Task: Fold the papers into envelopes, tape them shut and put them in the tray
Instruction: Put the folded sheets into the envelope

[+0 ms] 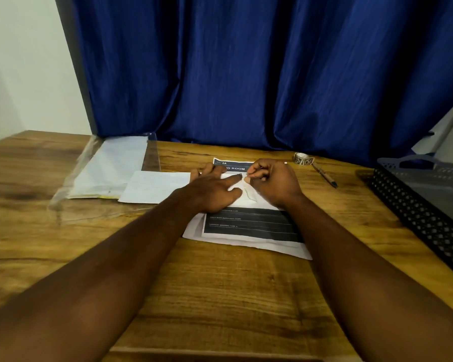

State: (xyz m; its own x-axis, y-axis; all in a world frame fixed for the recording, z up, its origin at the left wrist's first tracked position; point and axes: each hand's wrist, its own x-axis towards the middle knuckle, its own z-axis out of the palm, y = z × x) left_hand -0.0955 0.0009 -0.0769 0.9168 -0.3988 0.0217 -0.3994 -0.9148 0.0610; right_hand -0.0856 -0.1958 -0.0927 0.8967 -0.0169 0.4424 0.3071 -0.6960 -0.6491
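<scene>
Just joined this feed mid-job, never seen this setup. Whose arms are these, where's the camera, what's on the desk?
No machine here: a person's two bare arms, filmed by one head-worn camera looking down. The left hand presses flat on a printed paper; the right hand curls at its fold; what it pinches, if anything, is unclear. On the wooden table: a plastic sleeve of papers, a white sheet, tape roll, pen, and a black mesh tray at right.

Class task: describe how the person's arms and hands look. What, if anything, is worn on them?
The left forearm and right forearm are bare, with no sleeves in view. The left hand and right hand are ungloved; no watch or bracelet shows at either wrist.
</scene>
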